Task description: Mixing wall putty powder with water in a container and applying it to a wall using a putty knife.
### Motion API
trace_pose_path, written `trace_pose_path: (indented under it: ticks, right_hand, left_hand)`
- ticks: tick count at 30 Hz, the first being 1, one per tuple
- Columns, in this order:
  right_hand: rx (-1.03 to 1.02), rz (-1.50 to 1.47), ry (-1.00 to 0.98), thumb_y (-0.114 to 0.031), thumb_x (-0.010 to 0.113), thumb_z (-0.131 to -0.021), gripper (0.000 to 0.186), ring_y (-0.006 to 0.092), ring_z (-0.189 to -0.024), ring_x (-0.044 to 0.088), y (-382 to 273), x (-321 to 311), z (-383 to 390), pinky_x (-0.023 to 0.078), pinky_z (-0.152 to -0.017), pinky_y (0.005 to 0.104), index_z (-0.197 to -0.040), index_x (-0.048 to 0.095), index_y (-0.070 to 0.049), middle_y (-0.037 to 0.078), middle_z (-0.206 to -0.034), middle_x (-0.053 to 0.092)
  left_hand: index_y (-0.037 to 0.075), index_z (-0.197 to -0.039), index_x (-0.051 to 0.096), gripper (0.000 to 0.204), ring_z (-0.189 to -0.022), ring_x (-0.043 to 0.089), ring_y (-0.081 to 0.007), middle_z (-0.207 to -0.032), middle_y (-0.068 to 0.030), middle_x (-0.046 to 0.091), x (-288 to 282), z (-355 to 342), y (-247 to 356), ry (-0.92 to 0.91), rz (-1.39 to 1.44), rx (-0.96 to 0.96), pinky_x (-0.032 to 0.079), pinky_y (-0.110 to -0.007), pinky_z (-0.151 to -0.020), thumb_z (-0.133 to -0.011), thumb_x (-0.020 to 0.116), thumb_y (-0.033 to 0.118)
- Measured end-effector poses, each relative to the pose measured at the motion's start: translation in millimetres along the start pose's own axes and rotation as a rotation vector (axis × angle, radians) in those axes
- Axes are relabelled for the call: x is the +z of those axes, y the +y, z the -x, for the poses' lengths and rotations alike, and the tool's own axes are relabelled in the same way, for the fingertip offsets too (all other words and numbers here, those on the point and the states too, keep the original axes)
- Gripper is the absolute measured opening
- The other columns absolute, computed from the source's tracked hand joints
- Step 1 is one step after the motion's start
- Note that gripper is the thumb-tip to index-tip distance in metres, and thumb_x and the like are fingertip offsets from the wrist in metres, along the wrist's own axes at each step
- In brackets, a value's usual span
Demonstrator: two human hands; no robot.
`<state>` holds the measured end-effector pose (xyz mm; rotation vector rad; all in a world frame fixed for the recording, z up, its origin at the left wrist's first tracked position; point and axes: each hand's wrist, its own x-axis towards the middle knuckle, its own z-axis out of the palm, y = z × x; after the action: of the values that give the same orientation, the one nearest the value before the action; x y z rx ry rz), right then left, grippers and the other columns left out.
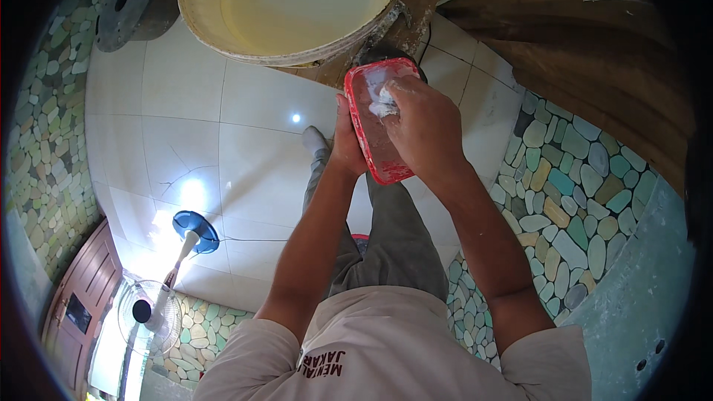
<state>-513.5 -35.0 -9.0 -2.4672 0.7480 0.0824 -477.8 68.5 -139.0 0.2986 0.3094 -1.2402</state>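
My left hand (346,142) grips the left side of a clear rectangular plastic container with a red rim (373,150), held up in front of me. My right hand (425,122) reaches into the container, its fingers closed on a small white wad (382,105) pressed against the inside. White smears coat the container and my fingers. Just beyond the container sits a large round cream-coloured dish (290,1) on a wooden stand (413,7).
White floor tiles (223,141) spread below, bordered by pebble paving (564,171) on the right and left. A standing fan with a blue base (194,232) lies low left beside a wooden door (78,293). A round grey disc (126,1) leans top left. Curved wooden boards (594,37) fill the top right.
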Motion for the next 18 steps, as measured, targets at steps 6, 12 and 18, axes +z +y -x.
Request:
trace_pose_path:
  ticks: [6, 12, 18]
  right_hand:
    - [-0.025, -0.004, 0.01, 0.003, 0.065, -0.067, 0.031, 0.035, -0.089, 0.062, 1.2, 0.9, 1.8, 0.051, -0.075, 0.0427, -0.098, 0.063, 0.0, 0.013, -0.105, 0.061]
    - [0.0, -0.008, 0.029, 0.002, 0.065, -0.068, 0.032, 0.0347, -0.088, 0.063, -0.5, 1.8, -0.7, 0.051, -0.075, 0.0429, -0.099, 0.065, -0.001, 0.011, -0.102, 0.061]
    - [-0.012, 0.036, -0.044, 0.0, 0.065, -0.071, 0.033, 0.0344, -0.089, 0.063, 3.6, 4.1, -0.8, 0.051, -0.077, 0.0428, -0.103, 0.067, -0.002, 0.012, -0.104, 0.063]
  left_hand:
    - [0.012, -0.144, 0.035, 0.076, -0.128, 0.046, -0.0278, -0.142, -0.0108, 0.044, 2.2, 1.5, 3.2, -0.046, -0.038, 0.036, 0.039, -0.044, -0.106, -0.092, 0.033, 0.068]
    - [0.014, -0.144, 0.034, 0.078, -0.13, 0.044, -0.0286, -0.143, -0.011, 0.043, 2.1, 2.3, 4.2, -0.004, -0.075, 0.034, 0.037, -0.044, -0.108, -0.091, 0.03, 0.071]
    - [0.013, -0.144, 0.034, 0.078, -0.131, 0.043, -0.0287, -0.142, -0.0105, 0.043, -0.8, 1.7, 4.9, -0.056, 0.05, -0.044, 0.036, -0.043, -0.108, -0.091, 0.031, 0.071]
